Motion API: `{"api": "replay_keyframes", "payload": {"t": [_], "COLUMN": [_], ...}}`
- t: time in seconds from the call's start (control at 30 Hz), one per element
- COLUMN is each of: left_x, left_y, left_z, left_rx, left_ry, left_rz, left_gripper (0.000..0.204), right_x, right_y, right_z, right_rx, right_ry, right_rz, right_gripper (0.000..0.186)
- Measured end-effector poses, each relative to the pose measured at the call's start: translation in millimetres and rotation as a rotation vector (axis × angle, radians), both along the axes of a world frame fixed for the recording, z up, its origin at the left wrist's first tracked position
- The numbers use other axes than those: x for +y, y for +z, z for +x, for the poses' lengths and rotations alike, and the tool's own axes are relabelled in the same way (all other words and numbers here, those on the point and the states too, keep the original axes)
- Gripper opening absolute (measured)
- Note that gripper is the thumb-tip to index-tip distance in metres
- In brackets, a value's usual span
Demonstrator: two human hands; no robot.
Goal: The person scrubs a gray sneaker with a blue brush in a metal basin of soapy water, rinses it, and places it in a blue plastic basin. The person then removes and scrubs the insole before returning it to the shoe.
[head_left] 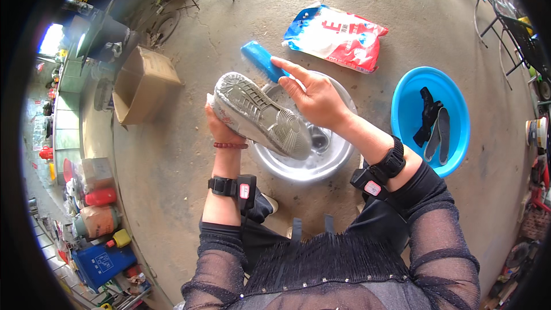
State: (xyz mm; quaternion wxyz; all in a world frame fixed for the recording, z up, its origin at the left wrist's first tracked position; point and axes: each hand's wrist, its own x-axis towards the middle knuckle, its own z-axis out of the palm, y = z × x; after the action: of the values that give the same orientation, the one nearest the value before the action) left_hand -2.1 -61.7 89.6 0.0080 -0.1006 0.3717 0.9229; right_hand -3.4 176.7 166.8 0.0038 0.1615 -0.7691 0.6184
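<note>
My left hand (222, 123) is closed round a pale, wet shoe (265, 116), with its patterned sole turned up and toward me. Some foam clings to the heel end. In my right hand (315, 100) is a blue scrubbing brush (261, 60), gripped by one end, its bristles facing the shoe's heel with a small gap between. Below the shoe stands a metal basin (293, 173) of cloudy water; a dark round thing (319, 140) lies partly hidden in it, perhaps another shoe.
A blue plastic basin (402, 95) at the right holds black cloth pieces (427, 115) and two grey insoles (439, 138). Beyond the metal basin lies a red, white and blue bag (338, 37). An open cardboard box (143, 86) stands at the left, and a black metal chair (511, 28) at the far right.
</note>
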Motion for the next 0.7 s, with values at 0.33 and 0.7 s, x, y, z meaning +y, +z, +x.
{"api": "replay_keyframes", "payload": {"t": [0.33,0.7], "left_x": [1.4,23.0], "left_y": [9.3,7.4], "left_z": [-1.8,-5.1], "left_rx": [0.040,-0.296], "left_ry": [-0.024,0.122], "left_rz": [0.055,0.052], "left_gripper": [0.066,0.055], "right_x": [-3.5,-24.1], "right_y": [-1.2,-27.7], "right_z": [4.0,28.6], "right_rx": [-0.039,-0.070], "right_ry": [0.041,0.291], "right_rz": [0.003,0.378], "right_gripper": [0.039,0.042]}}
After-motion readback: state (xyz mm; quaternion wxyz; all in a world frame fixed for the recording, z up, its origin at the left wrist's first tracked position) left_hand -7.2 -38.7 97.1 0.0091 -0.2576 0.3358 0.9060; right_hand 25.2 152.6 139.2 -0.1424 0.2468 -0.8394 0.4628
